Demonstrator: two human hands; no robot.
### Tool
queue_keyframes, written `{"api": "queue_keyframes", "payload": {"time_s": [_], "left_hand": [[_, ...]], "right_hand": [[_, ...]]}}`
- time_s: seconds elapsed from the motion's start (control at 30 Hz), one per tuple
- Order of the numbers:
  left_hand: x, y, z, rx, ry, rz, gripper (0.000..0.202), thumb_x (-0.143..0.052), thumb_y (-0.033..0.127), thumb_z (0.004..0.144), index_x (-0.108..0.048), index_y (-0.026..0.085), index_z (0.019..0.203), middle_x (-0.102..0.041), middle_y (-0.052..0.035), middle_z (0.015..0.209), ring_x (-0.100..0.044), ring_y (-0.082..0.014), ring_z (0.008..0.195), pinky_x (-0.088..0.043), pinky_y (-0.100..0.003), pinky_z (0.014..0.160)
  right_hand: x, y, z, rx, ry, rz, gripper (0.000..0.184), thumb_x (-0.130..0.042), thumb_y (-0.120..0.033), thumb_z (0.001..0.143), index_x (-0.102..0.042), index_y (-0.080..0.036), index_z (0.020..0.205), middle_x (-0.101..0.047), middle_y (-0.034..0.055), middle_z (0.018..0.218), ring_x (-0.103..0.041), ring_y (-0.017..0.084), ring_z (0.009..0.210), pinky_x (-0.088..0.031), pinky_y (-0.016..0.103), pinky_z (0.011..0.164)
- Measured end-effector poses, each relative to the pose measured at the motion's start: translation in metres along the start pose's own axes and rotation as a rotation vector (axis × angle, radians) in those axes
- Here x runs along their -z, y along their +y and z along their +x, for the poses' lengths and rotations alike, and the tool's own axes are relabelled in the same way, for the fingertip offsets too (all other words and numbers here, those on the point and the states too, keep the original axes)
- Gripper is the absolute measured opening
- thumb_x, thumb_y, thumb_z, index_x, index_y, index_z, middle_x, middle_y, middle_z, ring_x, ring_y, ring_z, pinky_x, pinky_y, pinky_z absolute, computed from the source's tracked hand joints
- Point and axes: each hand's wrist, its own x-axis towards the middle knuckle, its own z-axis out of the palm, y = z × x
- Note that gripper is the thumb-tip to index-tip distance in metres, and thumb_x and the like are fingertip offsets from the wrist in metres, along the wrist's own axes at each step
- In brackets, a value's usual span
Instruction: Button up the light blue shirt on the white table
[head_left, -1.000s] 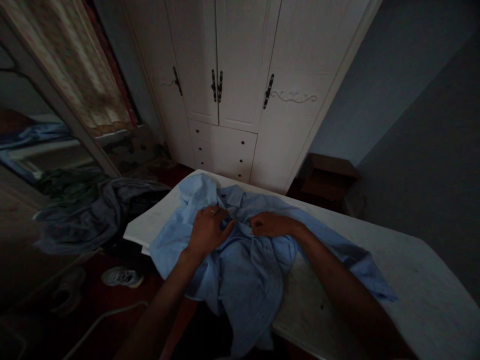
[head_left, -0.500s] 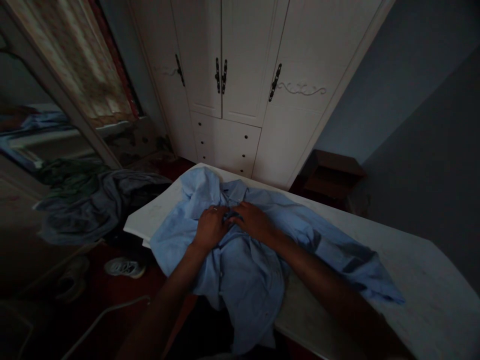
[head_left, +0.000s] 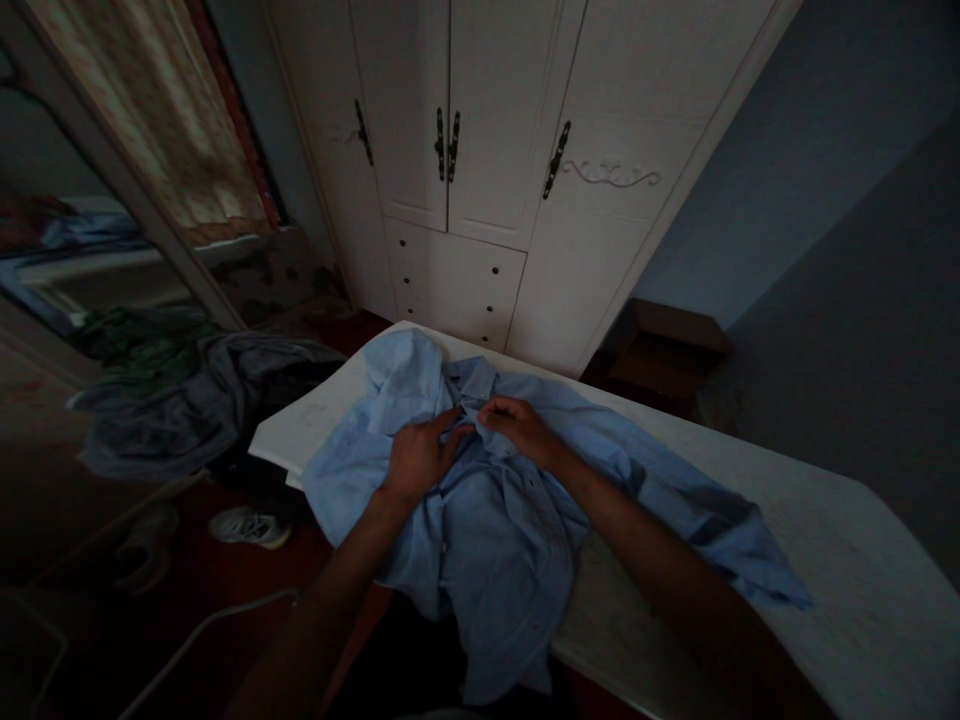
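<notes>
A light blue button-up shirt (head_left: 502, 560) lies spread on a white table (head_left: 810, 500), its collar toward the far edge and its hem hanging over the near edge. One sleeve stretches out to the right, and the other is bunched at the far left. Just below the collar, my right hand (head_left: 521, 428) pinches the edge of the shirt front. My left hand (head_left: 424, 455) is close beside it, thumb and fingers curled at the shirt's front opening. Whether a button sits between the fingertips is too small and dark to tell.
Behind the table stands a white wardrobe (head_left: 465, 270) with dark handles. Dark and green clothes (head_left: 172, 400) are heaped at the left. A shoe (head_left: 251, 527) and a white hanger (head_left: 217, 620) are at the lower left. A brown wooden cabinet (head_left: 667, 345) stands at the right.
My right hand has shifted slightly right and up, lifting the shirt's front edge. The two hands are a little farther apart, and the right front panel has moved slightly right.
</notes>
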Motion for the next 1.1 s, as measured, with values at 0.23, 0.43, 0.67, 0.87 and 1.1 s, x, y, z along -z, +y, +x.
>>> {"api": "queue_keyframes", "payload": {"time_s": [0.23,0.43,0.67,0.87,1.1], "left_hand": [[-0.003,-0.004,0.002,-0.148,-0.025,-0.084,0.034,-0.044,0.035,0.096,-0.072,0.020,0.106,-0.075,-0.0093,0.087,-0.070,-0.0215,0.075,-0.049,-0.029,0.072],[-0.004,-0.004,0.001,-0.137,-0.029,-0.147,0.033,-0.044,0.032,0.095,-0.071,0.019,0.109,-0.076,-0.0096,0.093,-0.070,-0.0220,0.076,-0.050,-0.031,0.075],[0.000,-0.004,0.003,-0.084,-0.092,-0.394,0.034,-0.046,0.031,0.092,-0.073,0.020,0.109,-0.076,-0.0059,0.098,-0.068,-0.0179,0.064,-0.051,-0.029,0.070],[0.003,-0.006,0.006,-0.021,-0.135,-0.508,0.035,-0.047,0.032,0.089,-0.074,0.017,0.105,-0.076,-0.0059,0.096,-0.069,-0.0191,0.068,-0.053,-0.029,0.070],[0.001,-0.009,0.010,-0.002,-0.159,-0.603,0.033,-0.051,0.034,0.085,-0.076,0.017,0.098,-0.076,-0.0066,0.093,-0.070,-0.0222,0.082,-0.053,-0.031,0.077]], "right_hand": [[0.001,-0.008,-0.004,0.156,0.003,-0.358,0.018,-0.056,-0.029,0.086,-0.067,-0.016,0.080,-0.068,0.0024,0.077,-0.061,0.015,0.073,-0.045,0.026,0.070],[-0.005,-0.017,-0.008,0.271,0.007,-0.507,0.022,-0.064,-0.026,0.085,-0.070,-0.017,0.105,-0.073,0.0091,0.105,-0.067,0.021,0.097,-0.048,0.033,0.089],[0.003,-0.015,-0.002,0.217,-0.046,-0.445,0.018,-0.063,-0.027,0.087,-0.076,-0.021,0.098,-0.076,0.0043,0.098,-0.071,0.020,0.091,-0.052,0.030,0.085],[0.003,-0.009,0.001,0.186,0.004,-0.418,0.014,-0.066,-0.025,0.086,-0.077,-0.021,0.093,-0.077,0.0032,0.089,-0.071,0.019,0.082,-0.051,0.026,0.077],[0.002,-0.002,0.004,0.097,0.011,-0.317,0.013,-0.068,-0.027,0.082,-0.078,-0.021,0.087,-0.077,0.0030,0.087,-0.071,0.020,0.080,-0.051,0.027,0.074]]}}
